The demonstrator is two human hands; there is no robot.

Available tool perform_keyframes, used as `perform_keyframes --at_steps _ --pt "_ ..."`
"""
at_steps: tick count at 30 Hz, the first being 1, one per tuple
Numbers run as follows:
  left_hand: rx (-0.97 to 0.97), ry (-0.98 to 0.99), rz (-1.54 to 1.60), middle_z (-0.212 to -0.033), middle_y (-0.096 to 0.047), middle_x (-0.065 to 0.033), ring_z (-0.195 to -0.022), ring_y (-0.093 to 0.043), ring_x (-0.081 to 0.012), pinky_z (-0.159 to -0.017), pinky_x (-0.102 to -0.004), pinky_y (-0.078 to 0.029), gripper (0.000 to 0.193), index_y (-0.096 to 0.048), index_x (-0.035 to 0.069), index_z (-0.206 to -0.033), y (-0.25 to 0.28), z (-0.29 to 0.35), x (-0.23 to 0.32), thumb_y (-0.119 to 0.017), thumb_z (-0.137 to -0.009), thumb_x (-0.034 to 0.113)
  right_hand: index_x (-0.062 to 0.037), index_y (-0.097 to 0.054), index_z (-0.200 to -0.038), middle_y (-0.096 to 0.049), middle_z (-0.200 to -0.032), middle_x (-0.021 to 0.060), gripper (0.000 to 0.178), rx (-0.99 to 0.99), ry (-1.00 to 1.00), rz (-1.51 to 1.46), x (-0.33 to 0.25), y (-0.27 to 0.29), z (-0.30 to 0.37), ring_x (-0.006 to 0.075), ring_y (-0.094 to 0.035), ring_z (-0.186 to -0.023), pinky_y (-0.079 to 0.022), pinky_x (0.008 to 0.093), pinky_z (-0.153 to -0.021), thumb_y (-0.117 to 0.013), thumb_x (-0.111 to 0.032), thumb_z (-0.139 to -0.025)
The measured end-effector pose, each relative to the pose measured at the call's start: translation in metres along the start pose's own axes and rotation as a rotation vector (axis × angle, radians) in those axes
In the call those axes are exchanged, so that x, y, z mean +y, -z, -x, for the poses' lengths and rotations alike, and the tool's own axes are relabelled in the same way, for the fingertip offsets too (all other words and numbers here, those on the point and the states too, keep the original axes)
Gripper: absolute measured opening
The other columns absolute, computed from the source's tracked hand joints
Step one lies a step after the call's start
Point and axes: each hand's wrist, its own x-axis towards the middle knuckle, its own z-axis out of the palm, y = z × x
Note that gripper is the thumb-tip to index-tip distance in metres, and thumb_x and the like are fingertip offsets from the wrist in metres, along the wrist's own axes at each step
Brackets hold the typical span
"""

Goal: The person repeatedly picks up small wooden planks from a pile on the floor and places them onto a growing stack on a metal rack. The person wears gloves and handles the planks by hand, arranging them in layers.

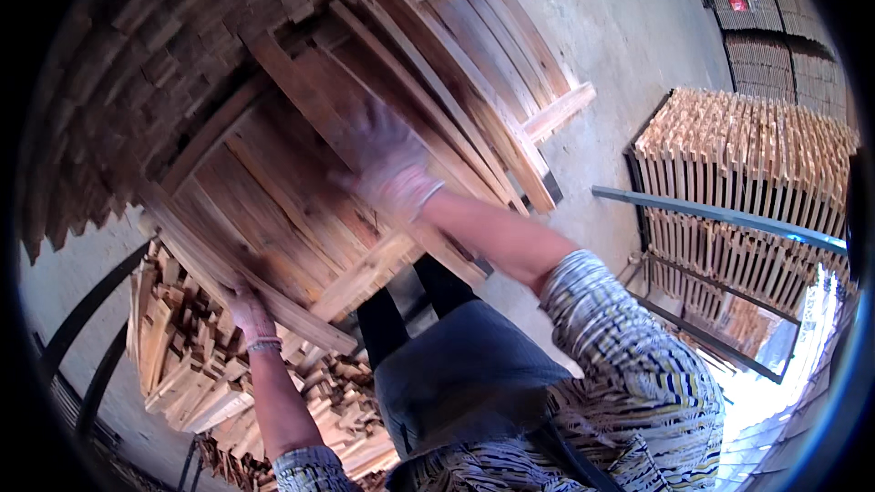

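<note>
My left hand [248, 311], in a pale glove, grips the edge of a long wooden board [283, 305] at the near left of a pile of planks. Its thumb side shows; the other fingers are partly hidden. My right hand [390, 162], also gloved, lies over a brown wooden plank [305, 86] in the middle of the pile. Motion smears its fingers, so I cannot tell whether they grip it. Beneath and between my hands is a slatted wooden panel [264, 196] with a crosspiece [365, 273] along its near edge.
More planks [474, 82] lie right of my right hand, beside another slatted panel [497, 31]. Stacked wood ends [164, 45] fill the far left. Loose offcuts [200, 355] heap below my left hand. A rack of upright slats [729, 164] stands right, crossed by a metal bar [720, 214].
</note>
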Motion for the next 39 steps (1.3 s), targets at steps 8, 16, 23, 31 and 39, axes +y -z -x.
perform_keyframes --at_steps 8,16,23,31,39 --pt "-0.006 0.067 0.118 -0.152 -0.039 -0.0188 -0.13 -0.048 -0.0263 -0.105 -0.033 -0.041 0.076 -0.017 -0.001 -0.156 -0.024 0.004 0.03 -0.054 -0.102 0.038 -0.0024 -0.029 -0.147 -0.035 -0.149 0.0239 0.071 0.071 0.072 -0.216 0.022 -0.048 -0.012 0.0415 -0.032 -0.141 -0.028 0.0474 -0.118 -0.061 -0.017 -0.085" --pt "0.011 0.012 -0.013 -0.143 -0.048 -0.0215 -0.12 -0.054 -0.0279 -0.1 -0.0323 -0.044 0.077 -0.02 -0.001 -0.155 -0.018 0.003 0.018 -0.052 -0.101 0.043 -0.0078 -0.033 -0.148 -0.046 -0.138 0.0256 0.07 0.12 0.012 -0.074 0.038 -0.025 0.053 0.0437 -0.048 -0.124 -0.042 0.0477 -0.104 -0.061 -0.017 -0.084" --pt "-0.013 -0.025 0.019 -0.147 -0.044 -0.023 -0.13 -0.048 -0.03 -0.108 -0.0329 -0.037 0.073 -0.019 -0.004 -0.154 -0.021 0.005 0.029 -0.051 -0.103 0.038 -0.0113 -0.033 -0.148 -0.052 -0.127 0.0243 0.075 0.105 0.006 0.221 0.039 -0.067 0.044 0.0419 -0.056 -0.109 -0.048 0.0502 -0.094 -0.066 -0.023 -0.082" --pt "-0.009 -0.083 -0.018 -0.145 -0.047 -0.0251 -0.129 -0.049 -0.0302 -0.108 -0.033 -0.037 0.072 -0.02 -0.003 -0.154 -0.012 0.016 0.044 -0.054 -0.102 0.034 -0.0139 -0.029 -0.153 -0.053 -0.127 0.0267 0.085 -0.038 -0.129 0.038 0.011 -0.036 0.038 0.0419 -0.054 -0.116 -0.045 0.0475 -0.1 -0.07 -0.029 -0.08" --pt "0.021 -0.052 0.014 -0.13 -0.059 -0.0144 -0.105 -0.06 -0.0226 -0.087 -0.0312 -0.05 0.074 -0.02 0.011 -0.158 0.012 -0.006 0.0 -0.061 -0.099 0.028 -0.0136 -0.033 -0.151 -0.042 -0.141 0.031 0.075 -0.058 0.107 -0.163 -0.083 -0.1 0.07 0.0476 -0.04 -0.132 -0.036 0.0515 -0.11 -0.06 -0.041 -0.086"
